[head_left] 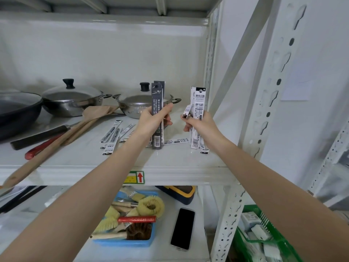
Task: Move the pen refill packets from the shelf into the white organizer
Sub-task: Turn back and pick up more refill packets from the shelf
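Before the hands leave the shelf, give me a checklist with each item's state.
1. Left hand grip on the dark packets: ok, fingers wrapped round, packets upright.
2. Right hand grip on the white packets: ok.
3. Shelf cleared of packets: not ok, loose packets lie beside the left forearm.
4. White organizer located: cannot tell, none in view.
5. Held packets free of the pot: ok, they stand in front of it.

White refill pkt [197, 108] reads "舒写芯"; shelf-edge sticker [136, 177] has red up arrow; other print too small
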